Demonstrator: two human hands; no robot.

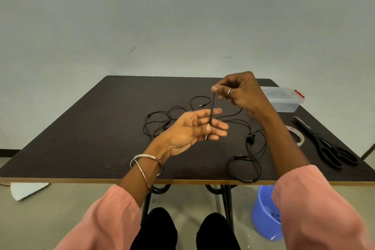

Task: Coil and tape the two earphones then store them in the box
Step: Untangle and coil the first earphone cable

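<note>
Two black earphones lie uncoiled on the dark table (81,132). One earphone (162,119) sprawls in loose loops at the middle, its plug near the far side. The other earphone (249,160) trails from the table's front edge up to my hands. My left hand (194,130) pinches its plug end between thumb and fingers. My right hand (239,91) holds the same cable higher up, so a straight stretch (212,107) runs taut between the two hands. The clear plastic box (284,99) with a red clip stands at the far right.
A roll of tape (298,135) lies right of my right forearm, partly hidden by it. Black scissors (324,144) lie near the table's right edge. A blue bucket (265,213) stands on the floor under the front right corner. My knees are below the table.
</note>
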